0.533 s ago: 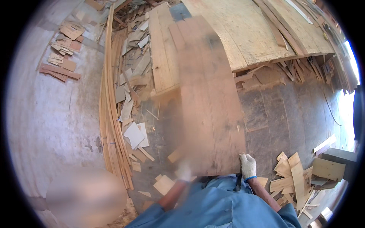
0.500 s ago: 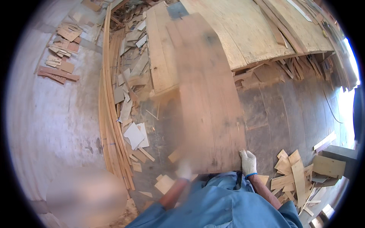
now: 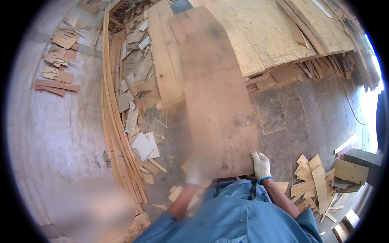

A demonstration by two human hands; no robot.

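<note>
A long reddish-brown plywood sheet (image 3: pixel 219 101) stretches away from my waist, its far part over the pale wooden bench. White-gloved, my right hand (image 3: pixel 261 166) is closed on the sheet's near right edge, thumb and fingertips at the rim. On the opposite side my left hand (image 3: pixel 193 175), also gloved, is at the near left corner; it looks closed on the edge, though a blur covers it and its fingers are hard to make out. The near edge of the sheet lies close to my blue work shirt (image 3: pixel 231 214).
A pale wooden bench top (image 3: pixel 259 36) lies ahead, with long strips (image 3: pixel 298 26) on it. Long bundled battens (image 3: pixel 113 121) run along the left beside heaped offcuts (image 3: pixel 137 69). Wood scraps (image 3: pixel 318 178) and a grey box (image 3: pixel 360 160) are at the right. White pieces (image 3: pixel 144 146) lie left of the sheet.
The sheet has shifted slightly left and away from me, with both hands moving forward along with it. The hands keep their places at its near corners.
</note>
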